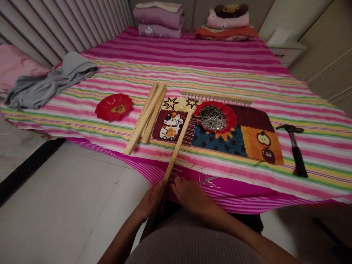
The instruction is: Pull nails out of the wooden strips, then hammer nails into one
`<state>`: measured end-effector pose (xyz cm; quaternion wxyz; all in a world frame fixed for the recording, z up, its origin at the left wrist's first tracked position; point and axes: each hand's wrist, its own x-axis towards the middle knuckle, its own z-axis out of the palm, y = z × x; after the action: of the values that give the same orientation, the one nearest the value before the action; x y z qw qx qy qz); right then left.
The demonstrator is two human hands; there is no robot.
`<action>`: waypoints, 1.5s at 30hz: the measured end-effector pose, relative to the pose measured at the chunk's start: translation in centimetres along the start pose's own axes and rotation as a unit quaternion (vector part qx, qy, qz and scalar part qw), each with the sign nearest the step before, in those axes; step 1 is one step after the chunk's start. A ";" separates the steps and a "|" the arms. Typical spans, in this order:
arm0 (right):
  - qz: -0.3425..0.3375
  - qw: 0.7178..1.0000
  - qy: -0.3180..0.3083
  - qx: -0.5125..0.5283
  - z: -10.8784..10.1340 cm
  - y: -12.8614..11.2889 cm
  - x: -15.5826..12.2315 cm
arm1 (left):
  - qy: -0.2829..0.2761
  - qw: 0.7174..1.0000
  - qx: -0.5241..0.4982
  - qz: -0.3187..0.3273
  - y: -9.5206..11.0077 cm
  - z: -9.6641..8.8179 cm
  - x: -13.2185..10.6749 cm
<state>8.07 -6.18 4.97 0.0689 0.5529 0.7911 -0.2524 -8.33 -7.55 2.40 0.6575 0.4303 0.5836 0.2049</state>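
My left hand (pixel 153 197) is closed round the near end of a long wooden strip (pixel 176 152), which slants away from my body. Thin nails (pixel 190 130) stick out from the strip's right side, at its far part and again near my hands. Close against that side, my right hand (pixel 190 193) has its fingers pinched together; what is between the fingertips is hidden. Loose nails (pixel 209 181) lie on the cloth just beyond my right hand. A red scalloped dish (pixel 232 116) heaped with more nails stands on a patterned mat (pixel 220 143) with a cat picture.
Several bare wooden strips (pixel 147 113) lie stacked left of the mat. A second red dish (pixel 110 110) is further left. Behind the mat lies a nail-studded strip (pixel 217 97). A hammer (pixel 295 148) rests at right. Grey clothing (pixel 55 80) and folded bedding (pixel 159 20) are farther off.
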 end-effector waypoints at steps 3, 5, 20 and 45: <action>0.002 1.000 -0.019 -0.012 0.1 -0.2 0.6 | 0.022 0.997 0.047 0.060 2.0 0.3 1.7; 0.007 1.000 -0.020 -0.014 0.1 -0.2 0.8 | 0.048 0.991 0.096 0.086 3.1 0.8 3.1; -0.054 0.997 -0.044 -0.015 -1.0 1.8 -3.0 | 0.110 0.991 -0.070 0.007 1.8 0.0 1.7; -0.045 0.983 0.113 0.139 -0.2 1.9 -2.7 | 0.026 0.999 -0.005 0.048 4.2 2.4 0.4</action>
<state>10.84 -7.81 5.57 -0.1098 0.5460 0.7751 -0.2986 -5.02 -5.72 5.46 0.6338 0.4489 0.5782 0.2500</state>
